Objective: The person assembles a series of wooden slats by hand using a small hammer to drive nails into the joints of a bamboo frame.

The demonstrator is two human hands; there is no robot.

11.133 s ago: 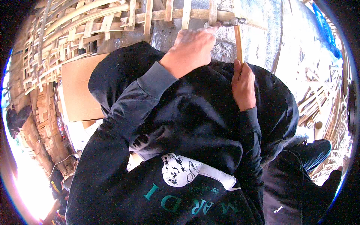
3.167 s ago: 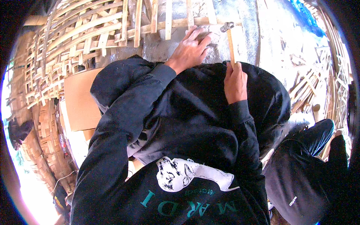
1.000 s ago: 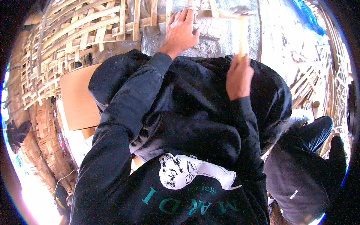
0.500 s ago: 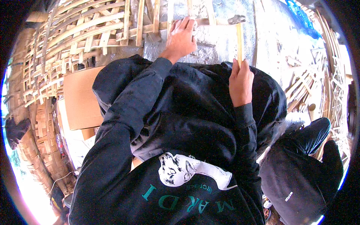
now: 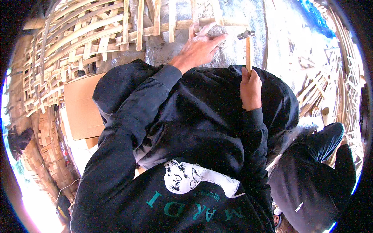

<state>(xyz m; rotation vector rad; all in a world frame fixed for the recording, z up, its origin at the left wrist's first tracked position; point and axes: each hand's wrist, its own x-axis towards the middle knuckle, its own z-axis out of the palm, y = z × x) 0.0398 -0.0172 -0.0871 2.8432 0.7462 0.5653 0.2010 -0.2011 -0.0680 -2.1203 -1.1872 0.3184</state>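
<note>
My right hand (image 5: pixel 251 89) grips a hammer (image 5: pixel 248 54) by the lower end of its wooden handle. The dark metal head points away from me, just short of a long bamboo strip (image 5: pixel 182 25). My left hand (image 5: pixel 198 50) is spread, fingertips at the end of a bamboo slat (image 5: pixel 194 11) where it meets that strip, thumb side stretched to the right. Whether the fingertips press on the slat I cannot tell. Several upright slats cross the strip and join a woven bamboo lattice (image 5: pixel 89 31) on the left.
Silvery sheeting (image 5: pixel 233 50) lies beneath the bamboo. A cardboard box (image 5: pixel 82 106) stands left of my knee. Bamboo offcuts (image 5: pixel 316 83) are piled at the right, below blue plastic (image 5: pixel 316 17). Another person in dark clothes (image 5: pixel 307 182) sits close at my lower right.
My left hand has gone from bunched fingers on the slat to a wide spread. The hammer head has come back toward me, away from the bamboo strip.
</note>
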